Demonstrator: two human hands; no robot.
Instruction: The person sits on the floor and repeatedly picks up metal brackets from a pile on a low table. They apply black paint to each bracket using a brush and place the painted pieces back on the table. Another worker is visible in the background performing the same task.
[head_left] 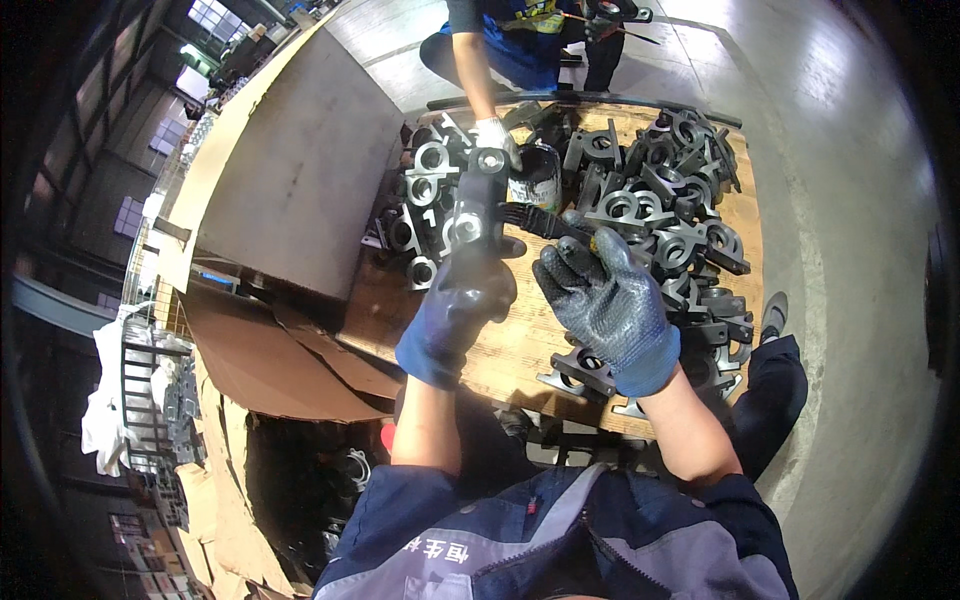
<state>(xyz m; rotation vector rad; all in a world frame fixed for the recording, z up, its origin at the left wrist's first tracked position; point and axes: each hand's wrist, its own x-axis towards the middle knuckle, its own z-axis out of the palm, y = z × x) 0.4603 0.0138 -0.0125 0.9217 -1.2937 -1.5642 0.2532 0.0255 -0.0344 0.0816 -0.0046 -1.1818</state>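
My left hand (465,305), in a dark coated glove with a blue cuff, grips a dark metal bracket (482,195) with round holes and holds it upright over the table. My right hand (612,300), in a grey coated glove, has its palm turned up and pinches a paintbrush (545,222) between thumb and finger. The brush's black bristles point left, at the side of the bracket; whether they touch it I cannot tell. Just behind stands an open can (535,190) with dark smears on its wall.
Many metal brackets (690,200) lie piled on the wooden tabletop (510,350), with more brackets (425,190) at left. A co-worker's gloved hand (495,135) reaches in beside the can. Large cardboard boxes (290,170) border the left side. Concrete floor (850,250) lies at right.
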